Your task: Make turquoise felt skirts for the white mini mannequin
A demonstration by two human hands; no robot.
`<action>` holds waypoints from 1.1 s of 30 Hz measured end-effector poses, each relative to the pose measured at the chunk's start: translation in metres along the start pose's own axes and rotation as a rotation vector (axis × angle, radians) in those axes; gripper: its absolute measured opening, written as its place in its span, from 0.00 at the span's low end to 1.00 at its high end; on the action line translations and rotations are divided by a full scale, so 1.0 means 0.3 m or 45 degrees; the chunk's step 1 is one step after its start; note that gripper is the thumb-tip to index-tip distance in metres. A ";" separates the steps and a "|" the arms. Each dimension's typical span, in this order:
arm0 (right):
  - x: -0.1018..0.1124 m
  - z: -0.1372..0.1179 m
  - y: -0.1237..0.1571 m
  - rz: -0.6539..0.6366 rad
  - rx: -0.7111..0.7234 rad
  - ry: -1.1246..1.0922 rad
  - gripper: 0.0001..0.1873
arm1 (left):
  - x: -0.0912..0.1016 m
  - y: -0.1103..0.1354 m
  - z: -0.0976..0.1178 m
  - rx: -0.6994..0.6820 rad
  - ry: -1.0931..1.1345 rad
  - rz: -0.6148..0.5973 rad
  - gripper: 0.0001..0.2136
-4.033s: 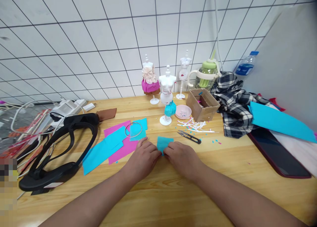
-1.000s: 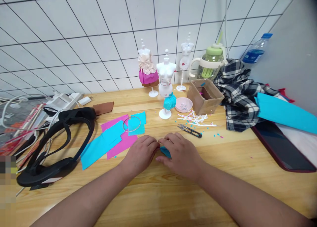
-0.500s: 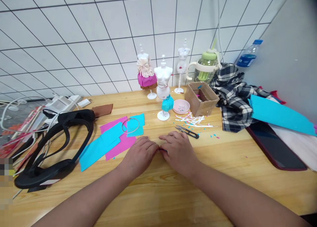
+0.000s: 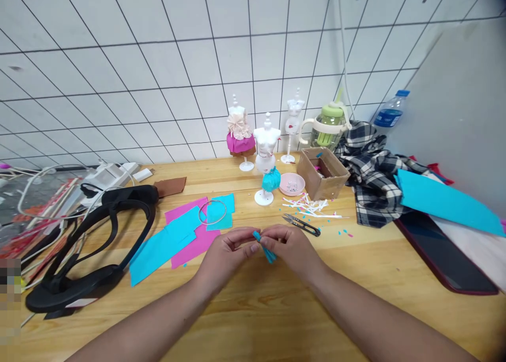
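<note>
A folded strip of bright blue crepe paper (image 4: 269, 254) is pinched between my two hands, just above the wooden table. My left hand (image 4: 226, 252) is closed, its thumb and fingertips at the upper end of the strip. My right hand (image 4: 293, 248) grips the same strip from the other side, with its lower end hanging down between the hands. Thread snips (image 4: 302, 224) lie just beyond my right hand. Beyond my left hand are flat blue paper pieces (image 4: 166, 243) and pink paper (image 4: 197, 250), with a thin metal ring (image 4: 212, 212) on top.
Small white dress forms stand at the back; the nearest (image 4: 267, 140) has a blue bundle (image 4: 271, 179) at its stem. Right of it are a pink dish (image 4: 292, 185), paper scraps (image 4: 312, 206), a cardboard box (image 4: 324, 177) and a phone (image 4: 446, 256). A black headset frame (image 4: 110, 267) lies left.
My hands have turned and lifted slightly, and the blue strip between them now shows. The view has tilted up, so everything on the table sits lower in it.
</note>
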State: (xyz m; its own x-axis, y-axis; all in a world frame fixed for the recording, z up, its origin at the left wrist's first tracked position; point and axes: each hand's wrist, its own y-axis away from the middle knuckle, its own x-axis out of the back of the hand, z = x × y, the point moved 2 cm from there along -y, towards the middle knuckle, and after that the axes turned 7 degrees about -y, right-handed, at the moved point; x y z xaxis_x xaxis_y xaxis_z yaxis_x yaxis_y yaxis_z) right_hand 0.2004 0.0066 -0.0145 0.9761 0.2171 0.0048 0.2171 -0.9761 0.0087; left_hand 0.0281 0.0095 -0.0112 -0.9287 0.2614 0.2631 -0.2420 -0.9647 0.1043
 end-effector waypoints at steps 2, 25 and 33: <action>-0.020 0.007 0.000 0.018 0.015 -0.059 0.12 | -0.011 -0.003 -0.010 -0.016 0.076 0.066 0.14; 0.014 -0.043 0.046 0.133 0.615 0.603 0.12 | 0.014 0.027 0.003 -0.613 -0.721 0.104 0.08; 0.005 -0.035 0.064 0.018 0.827 0.887 0.03 | 0.005 0.040 0.012 -0.799 -1.140 0.005 0.10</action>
State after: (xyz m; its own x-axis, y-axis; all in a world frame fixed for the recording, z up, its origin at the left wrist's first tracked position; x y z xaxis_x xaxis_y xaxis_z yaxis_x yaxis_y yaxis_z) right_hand 0.2061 -0.0117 -0.0037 0.8009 -0.0434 0.5972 0.3711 -0.7467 -0.5520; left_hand 0.0248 -0.0015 -0.0060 -0.4502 -0.0574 0.8911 -0.5755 -0.7444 -0.3387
